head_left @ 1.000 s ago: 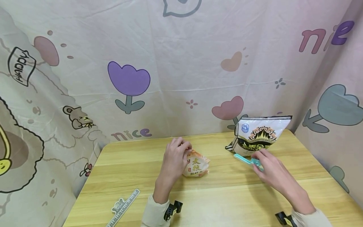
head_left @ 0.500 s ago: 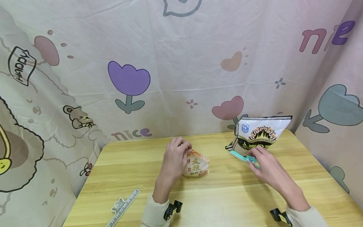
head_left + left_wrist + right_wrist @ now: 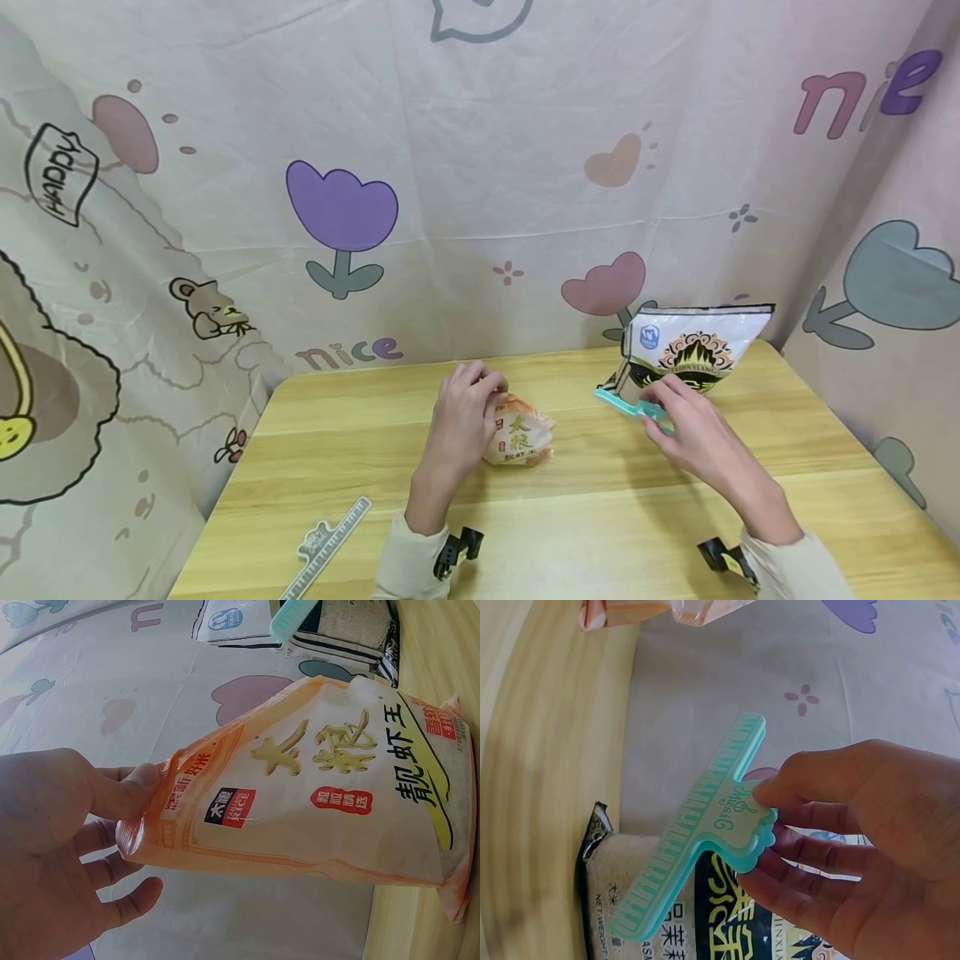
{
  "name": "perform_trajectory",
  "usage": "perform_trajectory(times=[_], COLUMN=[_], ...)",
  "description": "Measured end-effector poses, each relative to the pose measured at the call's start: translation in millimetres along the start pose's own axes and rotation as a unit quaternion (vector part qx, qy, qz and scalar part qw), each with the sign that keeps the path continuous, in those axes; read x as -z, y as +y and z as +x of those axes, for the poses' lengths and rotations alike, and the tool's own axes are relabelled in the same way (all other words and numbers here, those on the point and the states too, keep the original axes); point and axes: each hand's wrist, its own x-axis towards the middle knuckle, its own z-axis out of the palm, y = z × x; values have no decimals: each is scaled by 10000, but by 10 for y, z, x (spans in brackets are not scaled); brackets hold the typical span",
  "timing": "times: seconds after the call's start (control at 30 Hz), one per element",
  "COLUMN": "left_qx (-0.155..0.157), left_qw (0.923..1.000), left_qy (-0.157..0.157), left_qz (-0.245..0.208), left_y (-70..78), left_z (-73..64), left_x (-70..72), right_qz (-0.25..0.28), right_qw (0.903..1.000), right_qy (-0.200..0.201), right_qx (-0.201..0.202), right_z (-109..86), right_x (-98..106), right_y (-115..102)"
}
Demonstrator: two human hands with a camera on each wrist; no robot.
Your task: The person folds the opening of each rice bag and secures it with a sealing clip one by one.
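Observation:
My left hand (image 3: 467, 417) pinches the gathered top of an orange and clear rice bag (image 3: 330, 780), which stands upright on the table. In the left wrist view the thumb (image 3: 142, 784) presses the bag's folded end against the fingers. My right hand (image 3: 693, 433) holds a turquoise bag clip (image 3: 697, 832) by its scalloped grip, thumb on one side and fingers behind. The clip's long bar, printed with piano keys, points to the left. Behind the clip stands a white and black rice bag (image 3: 690, 342), partly covered by the right hand.
A grey clip (image 3: 326, 546) with a piano-key bar lies at the table's front left. The wooden table (image 3: 337, 450) ends at a patterned cloth (image 3: 465, 167) behind and at both sides. Each wrist wears a small black camera.
My right hand has moved left and slightly away from me with the turquoise bag clip, passing in front of the white and black bag. The left hand keeps its place on the orange bag.

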Motion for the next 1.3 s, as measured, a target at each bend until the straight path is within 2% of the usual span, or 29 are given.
perform_trajectory(times=[0.57,0.8,1.03,1.3], left_qx=[45,-120,-88,-55], left_qw=[10000,9999,10000,10000], left_qy=[62,6,2,35], left_qz=[-45,-7,11,26], left_y=[-31,-23,-13,-14], left_z=[7,19,-5,4], left_x=[-7,-25,-16,-1], right_qz=[388,630,973,881], right_qw=[9991,9980,9952,9958], right_qy=[-32,-48,-109,-176], right_qx=[159,18,3,173], right_z=[239,257,298,370], right_x=[-32,-48,-102,-151], right_y=[-135,-210,-270,-312])
